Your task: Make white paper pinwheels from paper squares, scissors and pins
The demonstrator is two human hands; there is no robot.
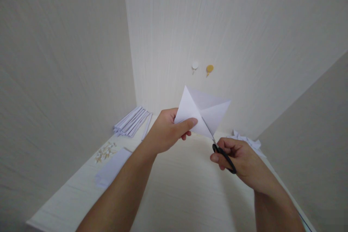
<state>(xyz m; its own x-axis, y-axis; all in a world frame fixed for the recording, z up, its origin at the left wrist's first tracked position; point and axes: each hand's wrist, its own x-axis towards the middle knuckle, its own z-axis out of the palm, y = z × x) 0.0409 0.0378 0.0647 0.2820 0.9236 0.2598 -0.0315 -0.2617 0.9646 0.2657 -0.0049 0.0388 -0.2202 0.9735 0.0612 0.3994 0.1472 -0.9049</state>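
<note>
A folded sheet of white paper is held up above the table, pinched between the thumb and fingers of my left hand. My right hand grips a pair of black-handled scissors, with fingers and thumb around the handles. The scissor blades reach into the paper from its lower corner, along a line near the middle. Right of the blades, a flap of the paper spreads outward. Part of the blades is hidden by the paper.
On the table, several rolled paper sticks lie at the back left. Nearer are small white-and-tan pieces and flat white paper. Crumpled paper scraps lie at the right. Walls enclose the table; a white hook and a yellow hook are on the back one.
</note>
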